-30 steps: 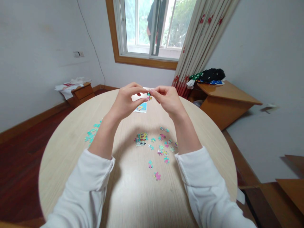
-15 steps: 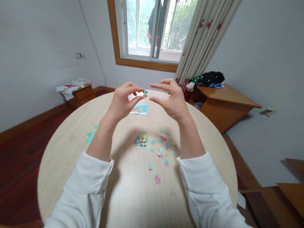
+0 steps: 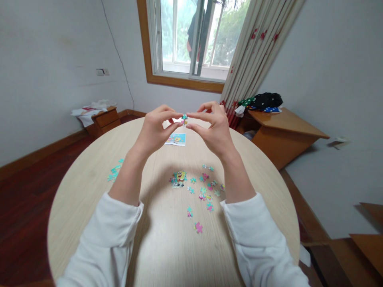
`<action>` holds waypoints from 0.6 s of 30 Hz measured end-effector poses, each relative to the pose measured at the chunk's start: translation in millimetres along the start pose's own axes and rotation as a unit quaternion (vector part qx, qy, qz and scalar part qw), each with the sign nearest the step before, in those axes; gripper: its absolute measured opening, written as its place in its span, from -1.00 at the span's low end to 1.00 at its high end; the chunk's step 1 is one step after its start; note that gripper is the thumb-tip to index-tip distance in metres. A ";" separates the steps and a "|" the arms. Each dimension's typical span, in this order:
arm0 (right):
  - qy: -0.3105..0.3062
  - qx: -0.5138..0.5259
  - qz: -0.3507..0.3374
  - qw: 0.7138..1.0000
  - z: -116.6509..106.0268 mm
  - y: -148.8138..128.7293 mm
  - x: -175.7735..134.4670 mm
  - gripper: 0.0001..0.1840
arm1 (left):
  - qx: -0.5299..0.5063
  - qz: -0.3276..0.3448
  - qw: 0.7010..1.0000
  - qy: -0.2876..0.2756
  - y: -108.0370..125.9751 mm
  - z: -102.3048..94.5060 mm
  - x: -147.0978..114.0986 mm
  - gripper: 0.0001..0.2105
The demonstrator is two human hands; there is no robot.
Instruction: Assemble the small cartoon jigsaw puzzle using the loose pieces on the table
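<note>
A small multicoloured jigsaw puzzle piece (image 3: 184, 119) is held up above the far part of the table. My left hand (image 3: 154, 129) pinches its left edge between thumb and fingertips. On the opposite edge, the thumb and index finger of my right hand (image 3: 216, 127) close on the same piece. Below and behind it lies a printed picture card (image 3: 178, 139) with a yellow cartoon figure. A joined puzzle section (image 3: 179, 179) showing a similar yellow figure rests mid-table, between my forearms. Several loose pink, teal and white puzzle pieces (image 3: 198, 227) are scattered to its right.
A group of teal puzzle pieces (image 3: 113, 174) lies beside my left forearm on the round wooden table (image 3: 83, 223). Beyond stand a window (image 3: 179, 36), a curtain (image 3: 248, 52), a small cabinet with papers (image 3: 104, 119) and a tilted wooden desk (image 3: 287, 127) bearing clothes.
My right hand has moved left, and its fingertips have closed in from a gap onto the puzzle piece. My left hand keeps its pinch, barely moved.
</note>
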State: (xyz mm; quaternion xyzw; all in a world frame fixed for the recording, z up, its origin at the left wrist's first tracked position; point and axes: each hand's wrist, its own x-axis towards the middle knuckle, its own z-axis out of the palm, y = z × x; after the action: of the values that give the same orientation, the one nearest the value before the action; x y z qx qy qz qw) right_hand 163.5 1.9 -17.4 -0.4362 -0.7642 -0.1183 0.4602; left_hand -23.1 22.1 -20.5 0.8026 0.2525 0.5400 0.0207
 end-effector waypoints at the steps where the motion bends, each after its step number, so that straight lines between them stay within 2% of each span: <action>1: 0.001 0.004 0.002 1.000 -0.2 -0.6 0.3 -0.76 | -0.002 0.000 1.000 0.000 0.6 0.0 0.0 -0.90; 6: 0.015 0.073 0.028 0.997 -0.3 -4.1 1.6 -0.79 | 0.000 -0.023 1.000 -0.001 5.9 -0.7 0.4 -0.88; 12: -0.005 0.189 0.086 0.978 -1.3 -11.3 0.4 -0.74 | 0.005 -0.035 0.999 0.008 8.7 -1.3 1.0 -0.84; 18: -0.013 0.221 0.110 0.969 -3.5 -14.8 0.3 -0.71 | 0.026 -0.029 0.999 0.023 4.7 -2.7 0.9 -0.79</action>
State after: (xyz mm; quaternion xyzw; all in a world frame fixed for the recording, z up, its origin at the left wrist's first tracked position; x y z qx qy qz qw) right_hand 154.0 -8.8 -12.0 -0.4063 -0.7246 0.1103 0.5457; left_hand -23.4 17.8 -17.3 0.7828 0.2897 0.5507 0.0095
